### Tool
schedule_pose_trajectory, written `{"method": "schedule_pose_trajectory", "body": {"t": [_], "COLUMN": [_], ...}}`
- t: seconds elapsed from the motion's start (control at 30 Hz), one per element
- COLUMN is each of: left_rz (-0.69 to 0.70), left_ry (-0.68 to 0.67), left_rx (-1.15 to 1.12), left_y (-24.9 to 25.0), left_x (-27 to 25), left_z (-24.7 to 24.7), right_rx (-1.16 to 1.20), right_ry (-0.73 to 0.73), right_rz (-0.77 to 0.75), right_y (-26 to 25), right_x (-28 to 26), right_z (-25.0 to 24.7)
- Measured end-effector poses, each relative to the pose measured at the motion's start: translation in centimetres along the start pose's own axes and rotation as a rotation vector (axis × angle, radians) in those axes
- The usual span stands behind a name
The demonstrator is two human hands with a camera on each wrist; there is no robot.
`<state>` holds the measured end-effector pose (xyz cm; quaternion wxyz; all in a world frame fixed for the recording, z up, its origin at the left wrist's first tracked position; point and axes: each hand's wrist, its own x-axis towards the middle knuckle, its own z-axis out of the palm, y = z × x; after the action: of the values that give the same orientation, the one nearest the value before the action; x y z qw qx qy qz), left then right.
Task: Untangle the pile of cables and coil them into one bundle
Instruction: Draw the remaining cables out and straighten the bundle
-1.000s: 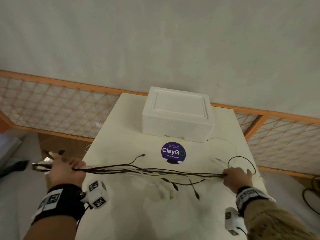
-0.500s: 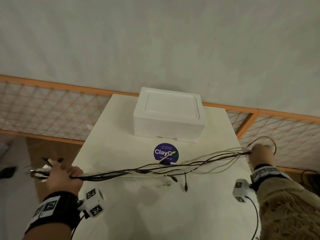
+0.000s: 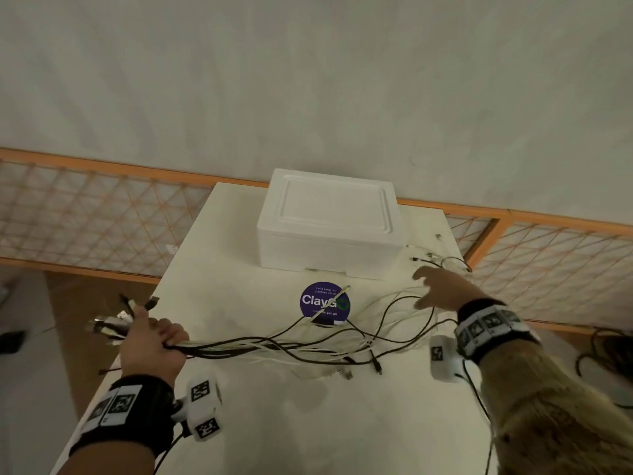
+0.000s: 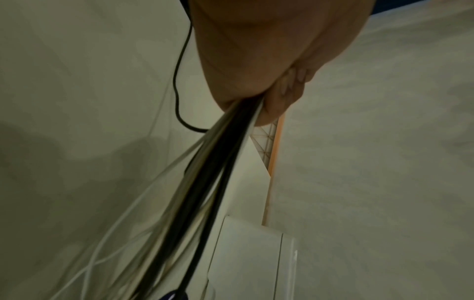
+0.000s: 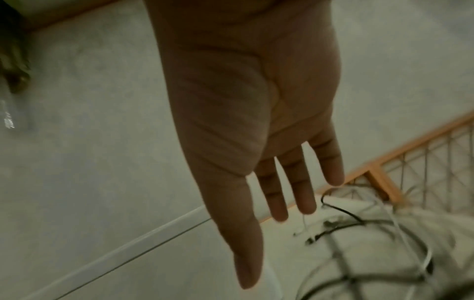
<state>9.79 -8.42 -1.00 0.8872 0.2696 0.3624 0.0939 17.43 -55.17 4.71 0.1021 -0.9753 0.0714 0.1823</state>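
A bunch of thin black and white cables (image 3: 274,347) runs across the white table (image 3: 239,423). My left hand (image 3: 150,341) grips one end of the bunch at the table's left edge, and plug ends (image 3: 113,320) stick out beyond the fist. In the left wrist view the cables (image 4: 205,182) leave the closed left hand (image 4: 269,97) as one tight strand. My right hand (image 3: 435,286) hovers with straight spread fingers above the slack cable loops (image 3: 404,313) at the right. The right wrist view shows the right hand (image 5: 269,162) flat and empty over loose cable ends (image 5: 338,223).
A white foam box (image 3: 329,224) stands at the back of the table, with a round purple sticker (image 3: 325,301) in front of it. An orange-framed mesh rail (image 3: 102,214) runs behind the table. More dark cable (image 3: 596,351) lies on the floor at the right.
My right hand has let go of the far end of the bunch. The cables, stretched taut before, now lie slack in loops on the table. The left hand keeps its hold.
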Motion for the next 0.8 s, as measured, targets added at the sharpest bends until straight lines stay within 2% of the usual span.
{"method": "schedule_pose_trajectory", "body": {"t": [0.07, 0.17, 0.27, 0.37, 0.47, 0.57, 0.73, 0.8], "left_rz": [0.008, -0.001, 0.012, 0.025, -0.010, -0.013, 0.023, 0.027], "left_ry": [-0.005, 0.005, 0.023, 0.041, 0.038, 0.037, 0.027, -0.001], "left_rx": [-0.009, -0.025, -0.035, -0.042, -0.023, 0.004, 0.046, 0.086], "left_y": [0.0, 0.4, 1.0, 1.1, 0.5, 0.0, -0.8, -1.7], "left_x": [0.0, 0.2, 0.4, 0.5, 0.7, 0.7, -0.5, -1.2], "left_z": [0.2, -0.3, -1.2, -2.0, -2.4, -2.2, -0.6, 0.4], "right_rx": [-0.036, -0.181, -0.149, 0.004, 0.039, 0.055, -0.135, -0.089], "right_ry": [-0.115, -0.388, -0.443, -0.361, -0.141, -0.033, 0.033, 0.086], "right_rz": [0.016, 0.171, 0.348, 0.428, 0.342, 0.258, 0.235, 0.089], "right_y": [-1.8, -1.5, 1.5, 4.3, 4.7, 1.6, -7.1, -11.9], "right_x": [-0.7, -2.7, -4.3, -4.0, -2.1, -1.3, -1.7, -2.4], "right_z": [2.0, 5.1, 7.4, 8.3, 8.3, 6.9, 3.1, 2.3]}}
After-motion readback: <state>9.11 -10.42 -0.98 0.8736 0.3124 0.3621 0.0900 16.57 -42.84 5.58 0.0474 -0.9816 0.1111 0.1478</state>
